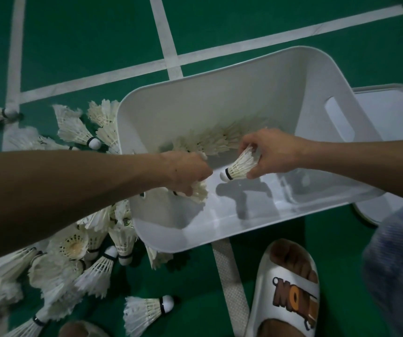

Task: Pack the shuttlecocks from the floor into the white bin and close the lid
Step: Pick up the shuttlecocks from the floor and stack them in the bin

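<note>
Shuttlecock [238,167] hangs over the middle of the white bin [219,93], its long axis slanting, cork pointing down-left and feather skirt up-right, pinched between thumb and fingers of the right hand [268,152]. Just inside the bin's left wall, the left hand [185,171] grips a second shuttlecock [198,193], whose feathers fan out below the curled fingers.
</note>
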A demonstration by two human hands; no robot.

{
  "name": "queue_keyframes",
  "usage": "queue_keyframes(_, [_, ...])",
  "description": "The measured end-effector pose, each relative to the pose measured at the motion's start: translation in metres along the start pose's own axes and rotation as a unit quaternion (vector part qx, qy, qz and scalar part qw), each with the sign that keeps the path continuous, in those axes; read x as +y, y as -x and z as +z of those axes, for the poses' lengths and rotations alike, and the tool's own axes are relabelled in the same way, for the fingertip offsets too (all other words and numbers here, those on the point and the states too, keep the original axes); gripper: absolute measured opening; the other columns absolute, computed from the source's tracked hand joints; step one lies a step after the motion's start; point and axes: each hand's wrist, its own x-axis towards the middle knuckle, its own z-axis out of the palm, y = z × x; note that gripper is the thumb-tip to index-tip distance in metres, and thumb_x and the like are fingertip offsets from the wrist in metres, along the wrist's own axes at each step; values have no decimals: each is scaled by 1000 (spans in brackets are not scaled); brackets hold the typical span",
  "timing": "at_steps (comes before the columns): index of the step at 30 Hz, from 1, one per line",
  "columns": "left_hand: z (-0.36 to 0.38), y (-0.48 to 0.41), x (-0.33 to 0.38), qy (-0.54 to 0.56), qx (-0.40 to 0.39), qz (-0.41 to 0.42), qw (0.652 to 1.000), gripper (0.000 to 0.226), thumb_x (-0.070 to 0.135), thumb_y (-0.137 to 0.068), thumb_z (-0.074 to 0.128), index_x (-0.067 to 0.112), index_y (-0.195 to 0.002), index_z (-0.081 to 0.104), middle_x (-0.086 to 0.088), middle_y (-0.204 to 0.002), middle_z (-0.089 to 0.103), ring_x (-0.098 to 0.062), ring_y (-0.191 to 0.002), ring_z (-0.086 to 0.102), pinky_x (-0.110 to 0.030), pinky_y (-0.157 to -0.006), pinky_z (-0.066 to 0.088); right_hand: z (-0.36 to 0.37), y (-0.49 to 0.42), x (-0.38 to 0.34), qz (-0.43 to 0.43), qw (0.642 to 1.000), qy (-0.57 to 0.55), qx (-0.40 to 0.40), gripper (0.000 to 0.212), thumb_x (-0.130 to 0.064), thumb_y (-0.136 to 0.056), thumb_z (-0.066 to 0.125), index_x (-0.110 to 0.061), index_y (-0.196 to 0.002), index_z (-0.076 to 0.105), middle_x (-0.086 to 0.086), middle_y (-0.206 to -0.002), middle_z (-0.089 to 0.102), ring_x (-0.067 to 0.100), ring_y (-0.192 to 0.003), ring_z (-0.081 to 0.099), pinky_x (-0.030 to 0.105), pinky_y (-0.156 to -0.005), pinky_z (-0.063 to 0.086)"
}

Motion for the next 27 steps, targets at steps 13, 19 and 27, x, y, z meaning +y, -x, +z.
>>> queue_keyframes(13, [-6,-2,-5,6,37,-45,998,55,29,-82,72,17,-128,44,-8,-112,59,-27,-100,58,-32,-70,42,22,-14,-9,-24,997,-61,38,47,-20,-63,87,-16,-106,69,2,-96,61,6,-63,51,20,-63,35])
queue_keyframes(19, [-7,-2,-4,16,51,-43,998,57,25,-80,73,18,-128,43,-6,-112,62,-26,-101,59,-29,-68,40,41,-15,-18,-6,992,-124,26,58,-21,-67,87,-18,-119,63,1,-112,64,11,-79,53,21,-73,40])
queue_keyframes(27, [-9,-6,-8,46,51,-41,997,54,26,-74,77,19,-120,51,-4,-108,64,-25,-98,60,-29,-67,42,52,-19,-30,44,984,-168,28,58,-31,-62,89,-15,-101,49,5,-102,64,22,-95,58,36,-83,49])
